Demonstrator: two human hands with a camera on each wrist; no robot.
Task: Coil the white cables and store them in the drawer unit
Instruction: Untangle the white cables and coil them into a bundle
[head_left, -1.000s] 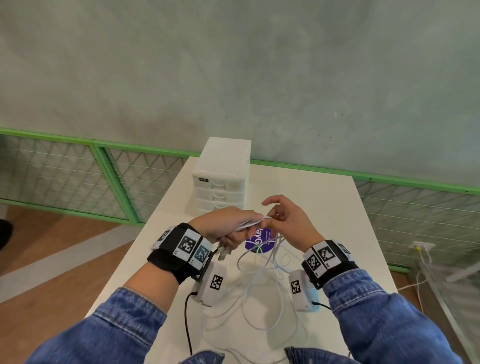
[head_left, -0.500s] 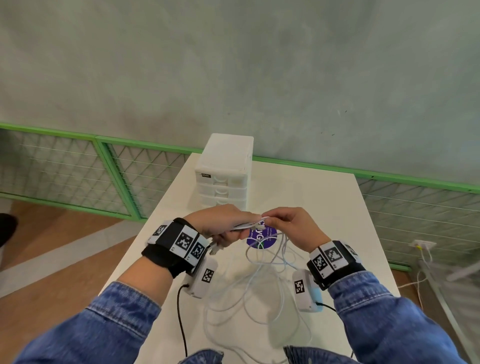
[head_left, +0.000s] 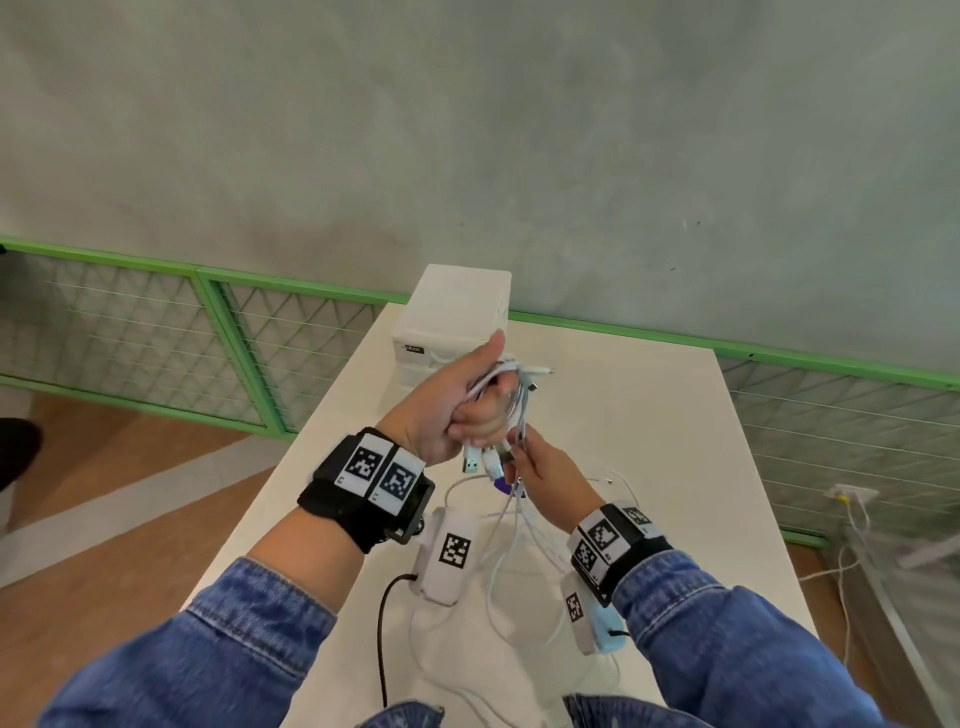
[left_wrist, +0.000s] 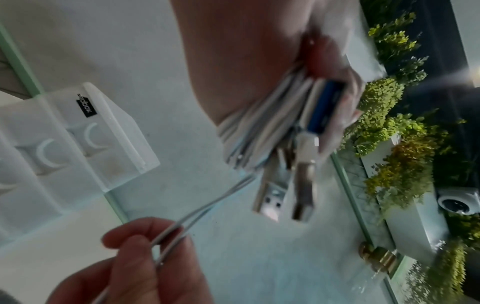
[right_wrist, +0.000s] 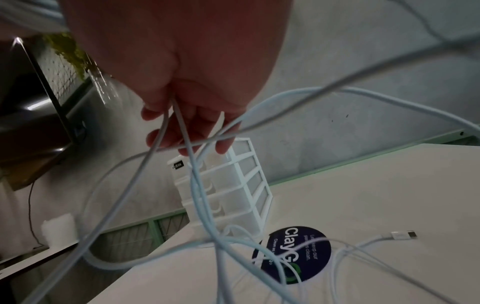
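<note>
Right hand (head_left: 540, 470), nearest the person and low over the table (head_left: 649, 415), pinches two strands of the white cables (head_left: 511, 540) between thumb and fingertips, fingers curled, with the slack below it sagging in crossed loops onto the tabletop in front of the drawer unit (head_left: 457, 317). Just beyond and higher, the left hand (head_left: 457, 410) is closed in a fist around a bundle of folded cable lengths, several USB plugs (head_left: 485, 460) poking out beneath it. The likeliest trouble is a snarl: the loose loops overlap one another, so pulling them up toward the fist could draw a knot tight rather than feed a clean turn. The bundle holds several cables at once, and any easing of the fist could let turns spring free. One loose connector (right_wrist: 402, 234) lies on the table to the right of the drawer unit, and could snag as it drags. The drawer unit, farthest back, looks closed, so a hand must be freed to open it.
</note>
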